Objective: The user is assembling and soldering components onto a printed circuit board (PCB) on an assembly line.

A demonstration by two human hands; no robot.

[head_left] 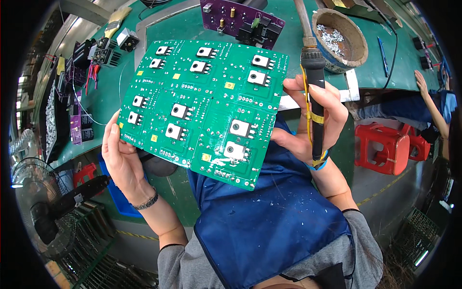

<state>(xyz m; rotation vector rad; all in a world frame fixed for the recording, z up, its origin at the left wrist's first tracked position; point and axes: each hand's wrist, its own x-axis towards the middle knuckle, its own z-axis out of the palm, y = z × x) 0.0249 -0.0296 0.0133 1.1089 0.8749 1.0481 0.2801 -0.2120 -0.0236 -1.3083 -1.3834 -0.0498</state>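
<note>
Both hands (126, 164) (333, 113) hold the green board (206, 107) by opposite edges.

Circuit board (211, 118) is green, chips (179, 111) black and silver, apron (276, 216) pale-specked navy, stools (380, 149) super red, dim fan (45, 224) probably black.

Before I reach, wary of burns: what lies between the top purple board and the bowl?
The soldering iron, in the right hand, stands between board and bowl in the head view.

One green circuit-board panel (217, 111) bears twelve black-and-silver transistors (180, 111) and six yellow squares (230, 85). There are one soldering iron (315, 77), one round bowl (357, 44), one blue pen (383, 57), one bristle brush (116, 22) and one fan (44, 217).
</note>
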